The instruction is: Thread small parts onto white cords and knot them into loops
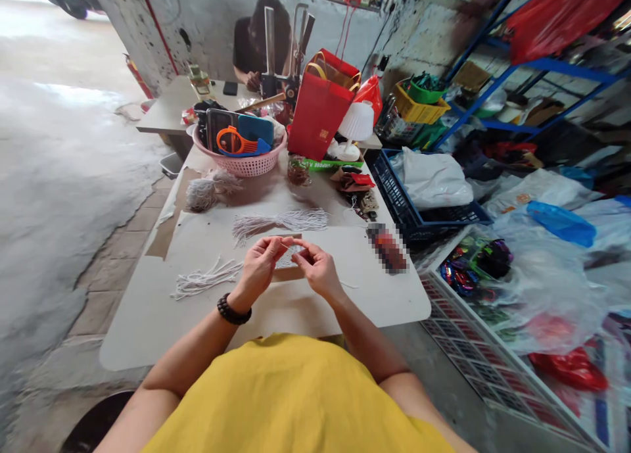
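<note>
Over the near middle of the white table (162, 334), my left hand (263, 262) and my right hand (318, 267) meet fingertip to fingertip. Both are closed in a pinch on what looks like a thin white cord (349, 285), whose loose end shows past my right wrist. Most of the cord is hidden by my fingers. Right below them sits a small cardboard box (288, 274) with many tiny silvery pieces in it. A bundle of cut white cords (204, 282) lies left of my left hand. Beyond the box stretches a longer cord bundle (280, 223).
A pink basket (251, 166) with phone-like items, a red paper bag (318, 104) and a white lamp (355, 121) stand at the back. Crates (434, 219) and plastic bags crowd the right side. Across the far table, another person (261, 39) sits behind a metal hand press (276, 81).
</note>
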Available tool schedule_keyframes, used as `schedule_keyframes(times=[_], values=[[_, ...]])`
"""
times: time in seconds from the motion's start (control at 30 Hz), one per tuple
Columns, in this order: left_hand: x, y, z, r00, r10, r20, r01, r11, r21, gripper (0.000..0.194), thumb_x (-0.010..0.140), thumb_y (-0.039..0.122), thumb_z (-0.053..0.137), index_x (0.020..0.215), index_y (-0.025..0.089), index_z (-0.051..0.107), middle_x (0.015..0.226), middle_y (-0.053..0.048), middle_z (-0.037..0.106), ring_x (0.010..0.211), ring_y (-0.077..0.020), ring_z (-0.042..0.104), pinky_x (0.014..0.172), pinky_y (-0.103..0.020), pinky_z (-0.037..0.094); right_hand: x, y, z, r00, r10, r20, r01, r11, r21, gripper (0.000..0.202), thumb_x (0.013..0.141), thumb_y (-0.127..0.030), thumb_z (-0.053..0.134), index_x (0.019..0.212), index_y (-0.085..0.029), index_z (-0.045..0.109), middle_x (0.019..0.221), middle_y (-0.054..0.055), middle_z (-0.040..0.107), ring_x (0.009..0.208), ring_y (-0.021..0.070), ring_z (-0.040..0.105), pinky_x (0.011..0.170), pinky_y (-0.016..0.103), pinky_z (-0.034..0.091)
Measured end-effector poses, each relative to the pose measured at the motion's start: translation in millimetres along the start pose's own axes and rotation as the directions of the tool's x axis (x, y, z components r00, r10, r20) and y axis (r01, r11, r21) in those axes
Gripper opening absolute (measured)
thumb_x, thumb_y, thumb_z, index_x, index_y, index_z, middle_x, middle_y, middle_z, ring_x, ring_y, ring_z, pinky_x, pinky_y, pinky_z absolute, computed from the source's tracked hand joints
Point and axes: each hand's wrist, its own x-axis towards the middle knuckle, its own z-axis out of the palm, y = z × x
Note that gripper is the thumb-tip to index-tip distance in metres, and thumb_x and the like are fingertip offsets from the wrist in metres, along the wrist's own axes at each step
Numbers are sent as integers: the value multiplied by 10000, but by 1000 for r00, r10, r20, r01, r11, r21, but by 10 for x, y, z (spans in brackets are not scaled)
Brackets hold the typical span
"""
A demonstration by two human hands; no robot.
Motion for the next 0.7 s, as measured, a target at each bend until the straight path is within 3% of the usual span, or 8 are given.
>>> schedule_keyframes(times=[0.07, 0.17, 0.23, 0.3, 0.4, 0.5, 0.6, 0.7], values=[[67, 115, -40, 997, 51, -50, -55, 995, -83, 380, 584, 426, 886, 729, 159, 658, 746, -31, 746, 797, -155, 709, 832, -292, 546, 5, 23, -212, 998, 29, 46, -27, 998, -50, 402, 790, -409, 647, 1113, -178, 714, 706, 8, 681, 648, 140, 614, 638, 252, 476], [162, 312, -137, 985, 118, -123, -138, 976, -168, 316, 663, 361, 859, 702, 171, 610, 591, 52, 638, 629, -88, 655, 804, -267, 564, -25, 49, -620, 994, 83, 66, -79, 995, -64, 338, 752, -488, 678, 823, -165, 749, 616, 9, 644, 622, 143, 576, 636, 270, 456], [180, 397, -181, 988, 111, -111, -129, 975, -179, 274, 696, 321, 843, 711, 177, 611, 542, 80, 559, 500, -46, 553, 656, -204, 554, -69, 50, -848, 992, 114, 58, -113, 993, -17, 337, 721, -510, 711, 733, -173, 720, 583, -3, 603, 590, 133, 530, 602, 268, 428], [155, 414, -181, 994, 94, -56, -101, 985, -141, 272, 685, 327, 850, 726, 178, 625, 529, 77, 530, 433, -32, 457, 472, -152, 455, -111, 36, -968, 990, 128, 54, -131, 988, 75, 331, 683, -509, 746, 670, -186, 678, 566, -16, 560, 554, 122, 479, 564, 265, 404], [69, 346, -103, 996, 73, 57, -73, 997, -9, 327, 641, 393, 863, 754, 168, 654, 536, 49, 570, 411, -33, 405, 389, -155, 337, -121, -3, -933, 997, 76, -32, -60, 936, 346, 389, 666, -519, 737, 552, -212, 528, 651, 0, 568, 611, 137, 509, 610, 291, 454], [-22, 281, -4, 993, 41, 110, -60, 982, 177, 357, 634, 440, 851, 767, 150, 689, 580, -2, 657, 420, -48, 436, 412, -185, 357, -65, -58, -760, 989, 47, -141, 43, 817, 574, 462, 736, -524, 659, 539, -221, 372, 633, -20, 513, 596, 128, 494, 645, 311, 493], [-95, 287, 49, 992, -13, 128, -27, 953, 303, 338, 632, 436, 845, 739, 136, 732, 655, -52, 720, 483, -85, 525, 480, -222, 433, -20, -139, -560, 996, 40, -78, 15, 801, 599, 449, 785, -556, 624, 586, -230, 389, 544, -57, 418, 456, 93, 323, 457, 246, 375], [-160, 320, 56, 986, -86, 140, 39, 951, 308, 333, 608, 430, 857, 743, 138, 771, 714, -75, 749, 602, -135, 625, 611, -264, 511, -43, -243, -356, 1000, -2, 13, -5, 877, 480, 360, 749, -548, 699, 737, -218, 555, 620, -30, 571, 453, 79, 356, 426, 231, 319]])
